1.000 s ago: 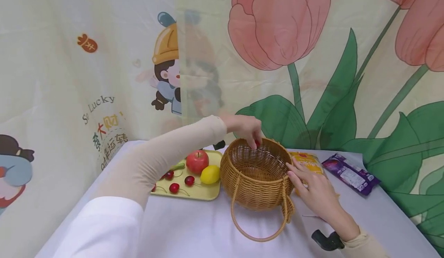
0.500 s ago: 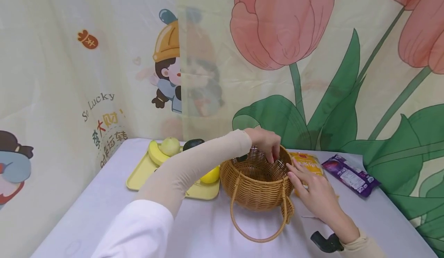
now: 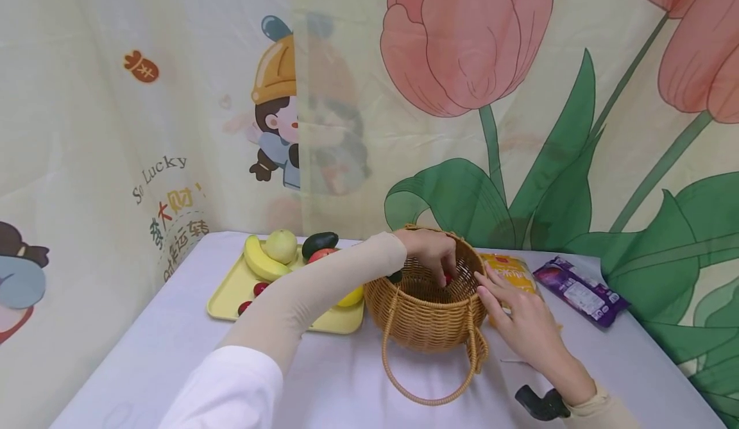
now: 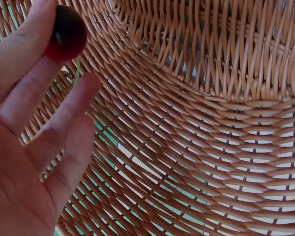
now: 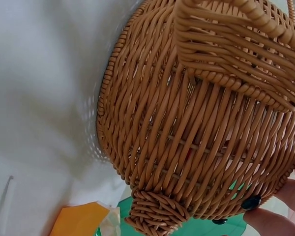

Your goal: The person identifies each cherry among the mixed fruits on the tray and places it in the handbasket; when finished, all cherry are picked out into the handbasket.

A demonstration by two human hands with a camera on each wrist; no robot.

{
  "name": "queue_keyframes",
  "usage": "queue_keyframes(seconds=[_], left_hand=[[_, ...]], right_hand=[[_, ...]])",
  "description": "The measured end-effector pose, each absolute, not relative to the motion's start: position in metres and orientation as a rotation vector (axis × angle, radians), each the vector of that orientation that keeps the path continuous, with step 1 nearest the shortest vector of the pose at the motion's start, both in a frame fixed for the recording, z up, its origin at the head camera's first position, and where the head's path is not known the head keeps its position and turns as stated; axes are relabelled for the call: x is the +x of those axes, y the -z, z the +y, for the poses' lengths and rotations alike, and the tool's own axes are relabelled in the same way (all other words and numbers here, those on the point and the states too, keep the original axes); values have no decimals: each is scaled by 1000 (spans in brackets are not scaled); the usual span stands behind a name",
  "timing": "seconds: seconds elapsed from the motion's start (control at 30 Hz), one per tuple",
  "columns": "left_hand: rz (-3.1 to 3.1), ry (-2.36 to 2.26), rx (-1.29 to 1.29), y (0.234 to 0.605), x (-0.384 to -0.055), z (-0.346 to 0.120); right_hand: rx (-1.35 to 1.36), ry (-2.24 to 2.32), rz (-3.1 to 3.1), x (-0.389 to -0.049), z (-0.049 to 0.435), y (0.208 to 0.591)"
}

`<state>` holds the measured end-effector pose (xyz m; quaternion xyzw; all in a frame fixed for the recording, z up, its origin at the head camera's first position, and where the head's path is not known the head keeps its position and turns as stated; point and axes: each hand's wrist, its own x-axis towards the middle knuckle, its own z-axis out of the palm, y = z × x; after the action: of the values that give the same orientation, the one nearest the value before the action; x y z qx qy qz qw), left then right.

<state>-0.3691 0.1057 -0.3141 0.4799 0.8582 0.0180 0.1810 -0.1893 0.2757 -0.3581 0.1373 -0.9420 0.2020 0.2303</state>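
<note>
A round brown wicker basket (image 3: 424, 326) stands on the table with its handle lowered toward me. My left hand (image 3: 430, 249) reaches down inside it. Between thumb and fingers it pinches a dark red cherry (image 4: 67, 33), whose thin green stem shows in the left wrist view. The other fingers of that hand spread below the cherry, close to the woven wall. My right hand (image 3: 525, 320) rests with fairly straight fingertips on the basket's right rim. In the right wrist view only some fingertips (image 5: 273, 223) show, against the wicker beside a black bead.
Left of the basket lies a yellow tray (image 3: 222, 301) with a banana (image 3: 262, 263), a pale green round fruit (image 3: 281, 246), an avocado (image 3: 319, 244), a lemon (image 3: 352, 297) and cherries (image 3: 245, 307). Orange (image 3: 508, 272) and purple (image 3: 580, 291) snack packets lie to the right.
My left hand has moved from above the back rim down into the basket, still pinching the cherry. More of the tray shows. My right hand stays on the rim.
</note>
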Motion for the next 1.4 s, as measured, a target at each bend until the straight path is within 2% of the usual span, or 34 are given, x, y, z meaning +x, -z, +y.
queue_keyframes(seconds=[1.4], left_hand=[[2447, -66, 1364, 300, -365, 100]], right_hand=[[382, -508, -2584, -187, 275, 356]])
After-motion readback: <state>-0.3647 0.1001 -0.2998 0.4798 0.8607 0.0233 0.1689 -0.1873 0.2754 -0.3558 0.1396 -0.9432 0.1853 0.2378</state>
